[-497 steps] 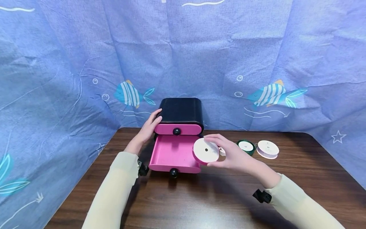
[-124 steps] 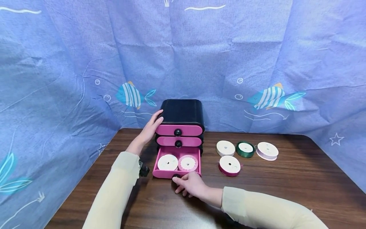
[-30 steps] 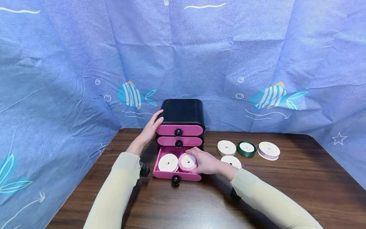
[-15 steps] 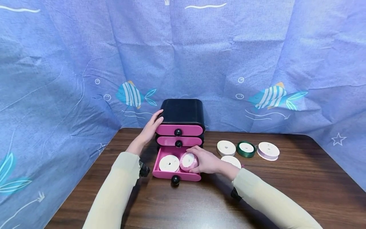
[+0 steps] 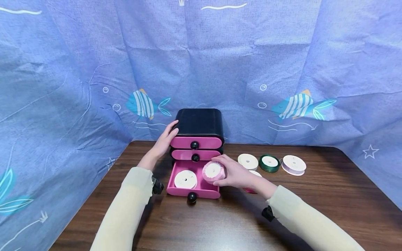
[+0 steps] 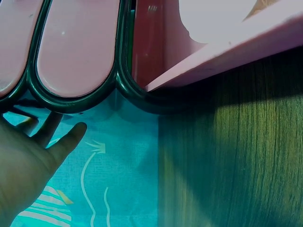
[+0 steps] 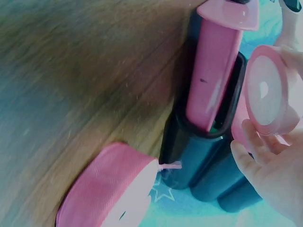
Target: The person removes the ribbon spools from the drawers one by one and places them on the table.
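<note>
My right hand (image 5: pixel 237 173) grips a pale pink ribbon spool (image 5: pixel 213 172), thumb at its near side and fingers behind, over the right half of the pulled-out bottom drawer (image 5: pixel 179 191). In the right wrist view the spool (image 7: pixel 265 92) is tilted, its round white face showing. A white spool (image 5: pixel 185 179) lies in the drawer's left half. My left hand (image 5: pixel 162 142) rests against the left side of the black drawer cabinet (image 5: pixel 199 122), fingers extended; the left wrist view shows its fingers (image 6: pixel 66 142) at the cabinet's edge. The upper two pink drawers are closed.
Right of the cabinet, a cream spool (image 5: pixel 248 161), a green ribbon spool (image 5: pixel 269 164) and a pale spool (image 5: pixel 293 165) stand in a row on the wooden table (image 5: pixel 329 195). A magenta spool (image 7: pixel 102 189) sits nearer, partly hidden by the right arm in the head view.
The pink spool has been lifted from the bottom drawer, up and right. Earlier, the middle drawer stood open; it later closed and the bottom drawer was pulled out. The left hand stays at the cabinet.
</note>
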`<state>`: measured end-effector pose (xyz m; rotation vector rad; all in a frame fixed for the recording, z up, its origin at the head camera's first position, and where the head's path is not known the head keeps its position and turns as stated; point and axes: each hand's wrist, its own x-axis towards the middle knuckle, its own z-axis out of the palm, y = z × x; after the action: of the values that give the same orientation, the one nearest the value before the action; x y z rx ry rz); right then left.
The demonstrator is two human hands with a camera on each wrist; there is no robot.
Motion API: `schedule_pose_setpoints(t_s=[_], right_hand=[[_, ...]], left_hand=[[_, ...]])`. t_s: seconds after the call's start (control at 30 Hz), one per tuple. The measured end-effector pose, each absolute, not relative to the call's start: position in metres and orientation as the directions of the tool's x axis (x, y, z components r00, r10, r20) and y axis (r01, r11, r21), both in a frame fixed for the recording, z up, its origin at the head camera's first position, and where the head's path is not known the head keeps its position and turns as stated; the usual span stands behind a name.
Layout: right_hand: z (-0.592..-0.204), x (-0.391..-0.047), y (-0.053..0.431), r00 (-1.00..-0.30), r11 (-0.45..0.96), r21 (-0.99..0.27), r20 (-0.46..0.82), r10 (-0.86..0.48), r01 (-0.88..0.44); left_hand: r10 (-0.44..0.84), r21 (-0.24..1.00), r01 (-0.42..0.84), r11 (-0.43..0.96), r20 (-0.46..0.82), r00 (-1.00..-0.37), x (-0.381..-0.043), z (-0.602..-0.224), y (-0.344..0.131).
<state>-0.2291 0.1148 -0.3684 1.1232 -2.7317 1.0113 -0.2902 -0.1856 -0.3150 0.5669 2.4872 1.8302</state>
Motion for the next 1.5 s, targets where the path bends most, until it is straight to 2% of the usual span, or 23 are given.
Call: schedule_pose_setpoints(t_s=[0.33, 0.47, 0.67, 0.97, 1.13, 1.5], right_hand=[[-0.358, -0.214, 0.154, -0.725, 0.506, -0.541, 0.343, -0.597, -0.672], [-0.353, -0.209, 0.174, -0.736, 0.512, -0.545, 0.359, -0.574, -0.664], [-0.349, -0.206, 0.205, -0.751, 0.561, -0.501, 0.391, -0.532, -0.659], [-0.35, -0.201, 0.249, -0.771, 0.609, -0.479, 0.466, -0.435, -0.633], [-0.354, -0.195, 0.273, -0.764, 0.624, -0.46, 0.508, -0.398, -0.632], [-0.378, -0.189, 0.312, -0.819, 0.685, -0.482, 0.482, -0.312, -0.545]], left_hand=[[0.265, 0.922, 0.281, 0.267, 0.211, -0.941, -0.313, -0.34, -0.191], [0.246, 0.894, 0.305, 0.328, 0.231, -0.941, -0.315, -0.34, -0.191], [0.245, 0.885, 0.317, 0.34, 0.242, -0.939, -0.316, -0.339, -0.192], [0.252, 0.892, 0.293, 0.344, 0.213, -0.944, -0.312, -0.334, -0.192], [0.267, 0.898, 0.28, 0.339, 0.193, -0.944, -0.298, -0.319, -0.188], [0.267, 0.899, 0.274, 0.342, 0.187, -0.945, -0.289, -0.311, -0.184]])
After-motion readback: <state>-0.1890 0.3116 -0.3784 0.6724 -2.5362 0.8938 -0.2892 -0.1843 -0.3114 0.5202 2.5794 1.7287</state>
